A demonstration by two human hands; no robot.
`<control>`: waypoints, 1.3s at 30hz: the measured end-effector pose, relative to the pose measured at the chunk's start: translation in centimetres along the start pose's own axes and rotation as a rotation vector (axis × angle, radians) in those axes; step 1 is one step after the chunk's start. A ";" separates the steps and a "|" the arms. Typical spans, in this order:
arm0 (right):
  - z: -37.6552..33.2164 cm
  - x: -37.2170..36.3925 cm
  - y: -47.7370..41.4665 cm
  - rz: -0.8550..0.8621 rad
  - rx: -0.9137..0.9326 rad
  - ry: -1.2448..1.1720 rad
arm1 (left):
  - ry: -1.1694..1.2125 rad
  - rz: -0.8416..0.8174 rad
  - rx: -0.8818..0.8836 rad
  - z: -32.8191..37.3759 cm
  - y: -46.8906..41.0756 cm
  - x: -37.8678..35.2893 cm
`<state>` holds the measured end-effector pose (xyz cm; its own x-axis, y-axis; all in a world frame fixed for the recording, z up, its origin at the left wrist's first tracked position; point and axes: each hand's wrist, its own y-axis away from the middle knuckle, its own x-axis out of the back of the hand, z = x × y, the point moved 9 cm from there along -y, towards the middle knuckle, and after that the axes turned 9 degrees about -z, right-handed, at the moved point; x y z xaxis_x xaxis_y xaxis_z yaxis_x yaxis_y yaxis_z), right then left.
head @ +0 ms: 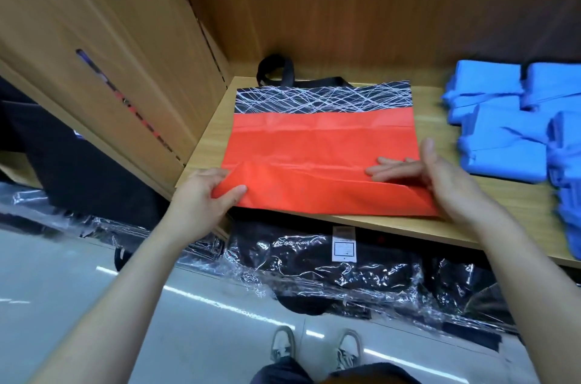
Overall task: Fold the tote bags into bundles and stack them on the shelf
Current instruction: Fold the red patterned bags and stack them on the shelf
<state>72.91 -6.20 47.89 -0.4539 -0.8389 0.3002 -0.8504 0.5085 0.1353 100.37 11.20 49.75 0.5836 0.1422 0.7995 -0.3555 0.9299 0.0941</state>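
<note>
A red tote bag [320, 144] with a black top band of white scribbled lines and black handles lies flat on the wooden shelf [440, 223]. Its near edge is turned up into a fold. My left hand [204, 198] pinches the bag's near left corner between thumb and fingers. My right hand [440, 179] holds the near right end of the fold, its fingers lying straight on the red cloth. Several blue folded tote bundles [503, 138] are stacked on the shelf to the right.
The shelf's wooden side panel [125, 69] rises on the left and a wooden back wall stands behind. Below the shelf, dark goods in clear plastic wrap [314, 273] lie on the pale floor. My shoes [314, 349] show at the bottom.
</note>
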 end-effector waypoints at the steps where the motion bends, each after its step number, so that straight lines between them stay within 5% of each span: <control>1: -0.4 -0.1 0.4 -0.024 -0.018 -0.017 | -0.097 0.065 0.010 0.1 -0.1 0.0; 4: -0.1 -1.3 1.6 -0.024 -0.125 0.103 | -0.179 0.165 0.032 -0.3 -0.5 -0.3; 10: 0.6 -0.9 3.2 0.389 -0.058 0.405 | -0.064 0.206 -0.005 0.0 -0.1 0.0; 15: 0.1 -1.4 3.6 0.444 -0.064 0.600 | -0.030 0.090 -0.199 0.6 0.0 -0.3; 22: -1.3 -1.3 3.4 0.499 -0.158 0.861 | -0.083 0.068 -0.188 0.2 -0.6 -0.5; 30: -1.9 -1.0 3.2 0.438 -0.167 0.938 | -0.639 -0.075 -0.372 0.8 0.4 -2.3; 33: -2.1 -1.9 3.3 0.384 -0.049 0.999 | -0.603 -0.139 -0.428 0.0 0.1 -3.2; 39: 0.8 -2.9 4.2 0.029 -0.109 1.047 | -0.419 -0.216 -0.409 -0.7 -0.7 -1.7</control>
<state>70.46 -1.79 46.84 0.0275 -0.2662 0.9635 -0.7908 0.5838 0.1839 100.13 10.49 47.94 0.2456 -0.1319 0.9604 0.0950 0.9892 0.1115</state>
